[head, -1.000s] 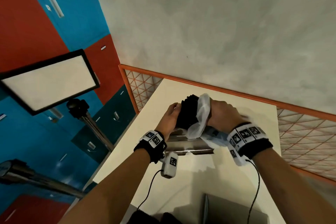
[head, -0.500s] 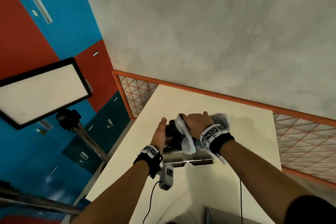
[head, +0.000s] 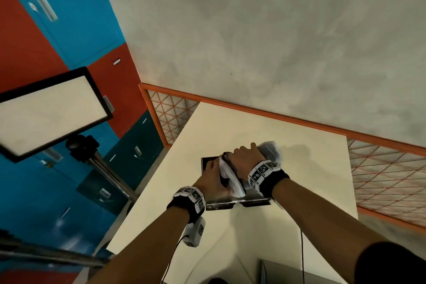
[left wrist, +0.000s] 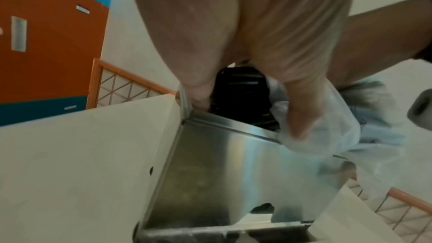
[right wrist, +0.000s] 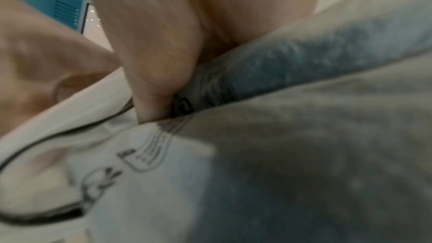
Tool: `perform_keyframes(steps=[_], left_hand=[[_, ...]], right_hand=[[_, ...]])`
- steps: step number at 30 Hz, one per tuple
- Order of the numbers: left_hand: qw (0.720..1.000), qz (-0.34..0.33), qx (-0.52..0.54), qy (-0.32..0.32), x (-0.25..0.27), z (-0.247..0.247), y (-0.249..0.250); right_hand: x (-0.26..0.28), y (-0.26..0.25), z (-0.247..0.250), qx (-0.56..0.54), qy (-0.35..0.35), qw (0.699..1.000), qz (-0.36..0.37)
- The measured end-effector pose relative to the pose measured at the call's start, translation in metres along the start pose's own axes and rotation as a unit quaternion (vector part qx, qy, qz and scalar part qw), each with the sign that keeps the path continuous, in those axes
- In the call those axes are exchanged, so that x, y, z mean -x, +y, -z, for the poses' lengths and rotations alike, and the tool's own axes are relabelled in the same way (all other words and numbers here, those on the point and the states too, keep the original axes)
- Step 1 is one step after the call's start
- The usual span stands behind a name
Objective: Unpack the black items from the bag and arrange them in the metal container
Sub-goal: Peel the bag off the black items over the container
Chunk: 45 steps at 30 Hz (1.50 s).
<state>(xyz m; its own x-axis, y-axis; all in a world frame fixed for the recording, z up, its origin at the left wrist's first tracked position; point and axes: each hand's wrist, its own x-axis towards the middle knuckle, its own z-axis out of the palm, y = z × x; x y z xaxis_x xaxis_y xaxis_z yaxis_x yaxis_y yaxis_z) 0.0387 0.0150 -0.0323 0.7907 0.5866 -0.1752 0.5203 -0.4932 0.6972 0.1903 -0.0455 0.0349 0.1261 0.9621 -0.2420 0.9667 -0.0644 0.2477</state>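
A stack of black items (left wrist: 240, 91) stands partly inside the metal container (left wrist: 222, 163) on the cream table (head: 288, 191). My left hand (head: 213, 176) grips the stack, thumb on one side and fingers (left wrist: 301, 117) on the other over the plastic. The white printed plastic bag (head: 230, 178) is peeled back around the stack and trails toward the far side of the container (head: 230, 202). My right hand (head: 245, 155) is above the container and clutches the bunched bag (right wrist: 280, 154). In the head view the hands and the bag hide most of the stack.
The table ends at an orange-framed mesh fence (head: 380, 182) on the far and right sides. A light panel on a stand (head: 48, 110) is off the left edge. A grey flat object (head: 299, 272) lies at the table's near edge.
Both hands came down from above the container and lowered the black stack into it. The right hand shifted over the top toward the far side, drawing the bag along.
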Motion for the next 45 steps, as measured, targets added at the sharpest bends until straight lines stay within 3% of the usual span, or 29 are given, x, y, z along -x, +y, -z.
perform_keyframes(steps=[3, 5, 9, 11, 13, 16, 17, 18, 24, 29, 34, 39, 42, 45], left_hand=[[0.998, 0.056, -0.015, -0.032, -0.003, -0.008, -0.001], [0.997, 0.059, -0.02, -0.035, -0.005, -0.011, -0.002], [0.997, 0.05, -0.041, -0.041, -0.008, -0.016, -0.008], [0.998, 0.041, -0.037, -0.038, -0.007, -0.017, -0.007], [0.999, 0.035, -0.028, -0.029, -0.007, -0.019, -0.008], [0.999, 0.027, -0.03, -0.022, -0.004, -0.02, -0.006], [0.999, 0.027, -0.032, -0.017, -0.005, -0.021, -0.008], [0.999, 0.03, -0.035, -0.016, -0.005, -0.022, -0.007], [0.996, 0.059, -0.064, -0.031, -0.012, -0.024, -0.006], [0.974, -0.034, -0.22, -0.049, -0.024, -0.025, -0.003], [0.995, -0.004, -0.104, -0.008, -0.033, -0.03, -0.011], [0.999, 0.036, -0.011, -0.021, -0.038, -0.036, -0.03], [0.998, 0.054, -0.028, -0.012, -0.033, -0.031, -0.028], [0.996, 0.072, -0.054, -0.013, -0.03, -0.024, -0.02]], right_hand=[[0.007, 0.007, 0.008, -0.032, -0.032, 0.999, 0.014], [0.015, 0.015, 0.013, -0.056, -0.024, 0.998, 0.016], [0.041, 0.044, 0.012, -0.142, 0.131, 0.981, -0.018], [0.055, 0.058, 0.005, -0.214, 0.238, 0.943, -0.095], [0.066, 0.065, -0.003, -0.309, 0.273, 0.887, -0.209], [0.066, 0.062, -0.026, -0.529, 0.173, 0.771, -0.308], [0.064, 0.058, -0.035, -0.571, 0.144, 0.745, -0.312], [0.064, 0.052, -0.045, -0.588, 0.13, 0.737, -0.306], [0.061, 0.024, -0.062, -0.6, 0.163, 0.733, -0.274], [0.056, 0.019, -0.045, -0.584, 0.207, 0.76, -0.197], [0.055, 0.017, -0.032, -0.566, 0.255, 0.771, -0.143], [0.044, 0.026, -0.051, -0.569, 0.223, 0.765, -0.204], [0.041, 0.032, -0.061, -0.553, 0.174, 0.775, -0.251], [0.039, 0.033, -0.062, -0.553, 0.158, 0.779, -0.249]])
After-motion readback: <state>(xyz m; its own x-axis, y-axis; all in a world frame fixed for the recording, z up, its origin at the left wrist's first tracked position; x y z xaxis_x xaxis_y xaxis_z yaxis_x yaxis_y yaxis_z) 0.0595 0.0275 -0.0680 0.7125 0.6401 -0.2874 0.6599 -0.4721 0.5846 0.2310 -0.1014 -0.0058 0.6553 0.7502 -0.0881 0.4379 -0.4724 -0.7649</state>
